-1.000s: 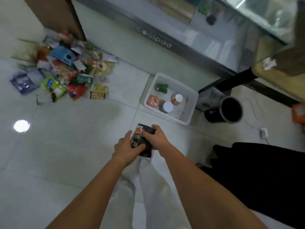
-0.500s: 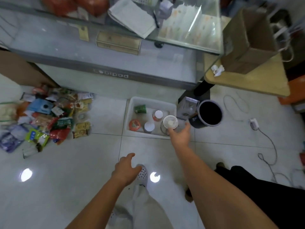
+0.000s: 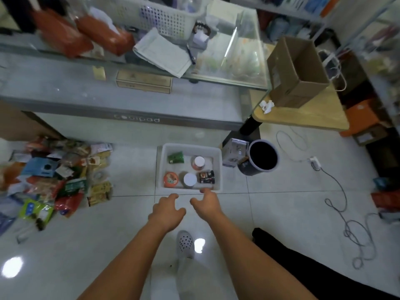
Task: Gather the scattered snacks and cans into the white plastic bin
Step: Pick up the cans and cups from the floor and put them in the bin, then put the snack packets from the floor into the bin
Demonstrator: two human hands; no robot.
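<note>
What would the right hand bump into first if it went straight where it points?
Probably the near rim of the white bin, just ahead of the right hand; past that lies the dark can. Depth is unclear.

Single view here, worn on the head, wide-angle, facing forward and steeply down at the floor [image 3: 86, 245]. Forearms reach in from the bottom edge, left hand [image 3: 167, 213] and right hand [image 3: 206, 204] close, near centre. The bin [image 3: 191, 146] sits just beyond, mid-frame. Farther off, the bench [image 3: 108, 98] fills the top; snack pile [image 3: 60, 176] hugs the left edge, cables [image 3: 344, 213] the right. Straight lines bow outward.
</note>
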